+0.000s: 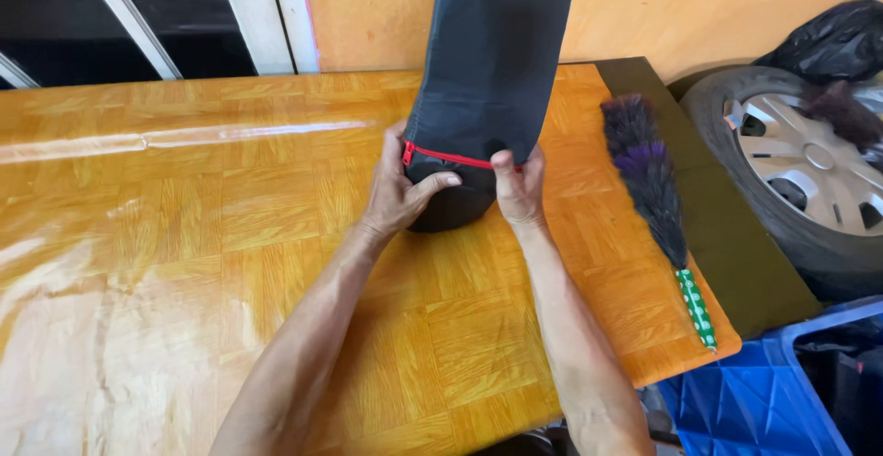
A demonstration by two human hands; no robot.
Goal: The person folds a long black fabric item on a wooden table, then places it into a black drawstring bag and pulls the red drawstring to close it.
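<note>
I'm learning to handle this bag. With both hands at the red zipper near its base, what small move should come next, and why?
Probably slide the right hand along the red zipper while the left hand steadies the bag. Both hands already grip the black bag at the zipper line, and it stands upright on the table, so one hand needs to brace it against tipping.

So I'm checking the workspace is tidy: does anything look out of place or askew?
Mostly fine. The purple-black feather duster with a green dotted handle lies near the glossy wooden table's right edge, its handle tip overhanging. Both hands grip the upright black fabric bag with red zip.
</note>
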